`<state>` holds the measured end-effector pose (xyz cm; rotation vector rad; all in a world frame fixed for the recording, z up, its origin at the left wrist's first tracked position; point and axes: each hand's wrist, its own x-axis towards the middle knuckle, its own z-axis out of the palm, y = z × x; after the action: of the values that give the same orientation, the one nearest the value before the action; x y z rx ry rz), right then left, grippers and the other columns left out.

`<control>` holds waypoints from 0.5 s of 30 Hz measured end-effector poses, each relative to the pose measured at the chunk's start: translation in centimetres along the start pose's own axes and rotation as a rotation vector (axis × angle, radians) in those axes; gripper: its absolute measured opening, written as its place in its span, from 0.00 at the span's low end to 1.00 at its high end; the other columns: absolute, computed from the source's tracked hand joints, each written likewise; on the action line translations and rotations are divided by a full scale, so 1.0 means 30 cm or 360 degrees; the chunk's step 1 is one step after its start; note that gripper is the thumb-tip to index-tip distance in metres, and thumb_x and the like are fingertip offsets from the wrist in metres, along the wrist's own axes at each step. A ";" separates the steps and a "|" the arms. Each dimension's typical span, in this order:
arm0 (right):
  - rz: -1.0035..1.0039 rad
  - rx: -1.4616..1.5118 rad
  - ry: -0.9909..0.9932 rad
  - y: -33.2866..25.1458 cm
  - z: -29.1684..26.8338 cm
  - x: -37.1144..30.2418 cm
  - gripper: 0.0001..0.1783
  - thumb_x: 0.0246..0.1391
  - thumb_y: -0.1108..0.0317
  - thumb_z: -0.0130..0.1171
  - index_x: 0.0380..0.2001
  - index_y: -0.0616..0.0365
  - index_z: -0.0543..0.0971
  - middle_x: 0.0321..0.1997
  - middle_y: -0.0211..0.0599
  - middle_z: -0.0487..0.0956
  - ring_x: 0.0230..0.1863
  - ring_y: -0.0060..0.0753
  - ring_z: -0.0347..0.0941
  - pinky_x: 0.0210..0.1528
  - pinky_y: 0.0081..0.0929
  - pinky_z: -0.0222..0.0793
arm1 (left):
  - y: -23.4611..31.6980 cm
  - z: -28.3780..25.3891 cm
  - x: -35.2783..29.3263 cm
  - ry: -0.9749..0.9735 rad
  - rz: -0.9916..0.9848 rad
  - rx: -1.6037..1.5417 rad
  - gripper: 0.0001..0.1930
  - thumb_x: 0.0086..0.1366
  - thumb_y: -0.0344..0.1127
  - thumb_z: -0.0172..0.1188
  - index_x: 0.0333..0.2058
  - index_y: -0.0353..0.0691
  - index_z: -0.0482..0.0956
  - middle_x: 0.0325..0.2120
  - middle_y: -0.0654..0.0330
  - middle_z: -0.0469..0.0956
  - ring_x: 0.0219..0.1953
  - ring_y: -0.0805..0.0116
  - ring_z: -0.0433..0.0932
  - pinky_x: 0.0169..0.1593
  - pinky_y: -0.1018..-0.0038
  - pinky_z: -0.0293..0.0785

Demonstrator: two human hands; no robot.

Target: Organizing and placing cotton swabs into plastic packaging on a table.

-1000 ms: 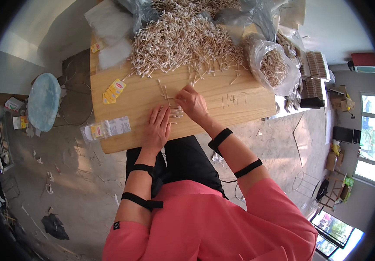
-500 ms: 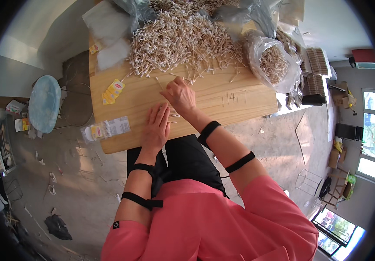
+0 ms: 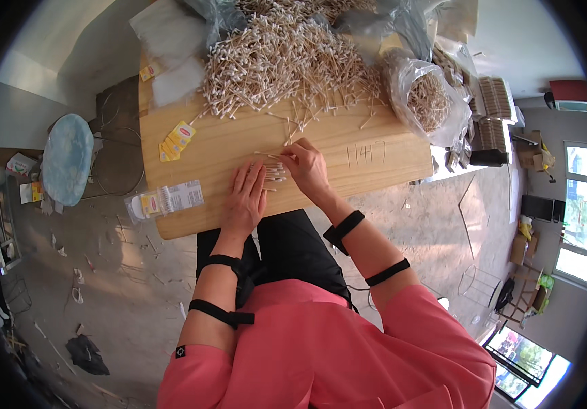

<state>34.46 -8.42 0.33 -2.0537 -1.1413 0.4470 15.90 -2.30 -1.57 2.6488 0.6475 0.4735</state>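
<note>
Several cotton swabs (image 3: 276, 172) lie side by side in a small row on the wooden table (image 3: 225, 146). My left hand (image 3: 244, 194) rests flat over the left part of that row, fingers stretched out, hiding the swab ends beneath. At the row's far right corner, my right hand (image 3: 308, 168) has thumb and fingers pinched on the right end of a single cotton swab (image 3: 267, 155), which lies along the far side of the row. A large heap of loose cotton swabs (image 3: 273, 61) covers the table's far part, with a few strays at its near edge.
Yellow-and-white cards (image 3: 177, 140) lie at the table's left, above a clear packet of swabs (image 3: 165, 201) overhanging the edge. A clear bag of swabs (image 3: 426, 102) stands far right, near stacked bundles (image 3: 496, 97). A blue round stool (image 3: 68, 160) stands left on the floor.
My right hand has moved right and slightly nearer, from above my left fingertips to the right side of the row, uncovering more swabs. My left hand stays in place.
</note>
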 end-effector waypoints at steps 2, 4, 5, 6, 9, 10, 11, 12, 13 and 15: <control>0.0047 0.0055 0.0069 0.014 -0.003 -0.022 0.06 0.51 0.65 0.64 0.29 0.54 0.82 0.33 0.36 0.78 0.34 0.47 0.78 0.35 0.40 0.73 | 0.002 -0.003 0.007 -0.0011 0.0014 0.0024 0.30 0.61 0.33 0.57 0.63 0.36 0.65 0.66 0.59 0.61 0.69 0.57 0.57 0.72 0.58 0.52; 0.0089 -0.0066 0.0226 0.029 -0.008 -0.035 0.06 0.52 0.65 0.63 0.30 0.54 0.81 0.35 0.36 0.78 0.34 0.47 0.78 0.36 0.40 0.73 | 0.010 -0.008 0.012 -0.0005 0.0018 -0.0020 0.30 0.61 0.31 0.57 0.62 0.35 0.66 0.65 0.57 0.62 0.69 0.55 0.58 0.72 0.57 0.53; 0.0090 -0.0066 0.0227 0.029 -0.011 -0.037 0.06 0.52 0.65 0.63 0.30 0.54 0.81 0.35 0.36 0.78 0.34 0.47 0.78 0.36 0.40 0.73 | 0.010 -0.007 0.010 0.0001 0.0014 -0.0057 0.29 0.60 0.29 0.57 0.62 0.34 0.66 0.65 0.55 0.63 0.68 0.53 0.58 0.71 0.55 0.53; 0.0054 -0.0087 0.0193 0.030 -0.014 -0.039 0.06 0.53 0.65 0.62 0.31 0.54 0.81 0.36 0.36 0.78 0.34 0.47 0.78 0.36 0.40 0.73 | 0.009 -0.006 0.008 0.0001 0.0015 -0.0056 0.29 0.60 0.29 0.57 0.62 0.34 0.66 0.65 0.55 0.63 0.68 0.53 0.58 0.71 0.55 0.53; 0.0031 -0.0139 0.0147 0.044 -0.025 -0.039 0.06 0.54 0.65 0.61 0.32 0.54 0.80 0.37 0.36 0.77 0.35 0.48 0.78 0.36 0.41 0.74 | 0.004 -0.005 0.009 -0.0038 0.0019 0.0029 0.29 0.62 0.34 0.56 0.63 0.36 0.65 0.66 0.59 0.61 0.70 0.57 0.56 0.72 0.58 0.51; 0.0041 -0.0167 0.0132 0.051 -0.029 -0.038 0.05 0.54 0.65 0.61 0.32 0.53 0.80 0.38 0.36 0.77 0.35 0.48 0.78 0.36 0.41 0.74 | 0.006 -0.004 0.010 -0.0033 0.0021 0.0026 0.29 0.63 0.34 0.56 0.63 0.35 0.66 0.66 0.59 0.61 0.70 0.58 0.56 0.73 0.59 0.51; 0.0042 -0.0164 0.0129 0.040 -0.035 -0.038 0.05 0.54 0.65 0.61 0.32 0.53 0.80 0.38 0.36 0.77 0.35 0.48 0.78 0.36 0.41 0.74 | 0.003 -0.004 0.005 -0.0031 0.0015 0.0025 0.29 0.63 0.34 0.56 0.63 0.35 0.66 0.66 0.59 0.61 0.70 0.58 0.56 0.73 0.59 0.51; -0.0108 -0.0095 0.0100 0.029 -0.042 -0.039 0.05 0.54 0.65 0.60 0.33 0.53 0.80 0.37 0.36 0.77 0.36 0.48 0.78 0.36 0.41 0.74 | -0.001 -0.003 0.002 -0.0034 0.0012 0.0028 0.29 0.63 0.34 0.56 0.63 0.35 0.66 0.66 0.59 0.61 0.70 0.58 0.56 0.73 0.59 0.51; -0.0257 -0.0026 0.0071 0.018 -0.045 -0.038 0.06 0.54 0.66 0.60 0.34 0.53 0.79 0.37 0.36 0.77 0.36 0.48 0.77 0.36 0.40 0.74 | -0.007 -0.003 0.000 -0.0027 0.0010 0.0031 0.29 0.63 0.34 0.55 0.63 0.35 0.66 0.66 0.59 0.62 0.70 0.58 0.56 0.73 0.59 0.51; -0.0212 -0.0086 0.0057 0.034 -0.034 -0.041 0.06 0.54 0.67 0.60 0.35 0.53 0.79 0.37 0.36 0.78 0.36 0.48 0.78 0.37 0.40 0.74 | 0.000 -0.001 0.006 -0.0023 0.0025 0.0024 0.29 0.63 0.34 0.55 0.63 0.35 0.66 0.66 0.59 0.62 0.70 0.58 0.56 0.73 0.59 0.51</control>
<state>34.99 -10.24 0.19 -2.0086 -1.2716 0.3161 16.02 -2.21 -1.49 2.6708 0.6288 0.4556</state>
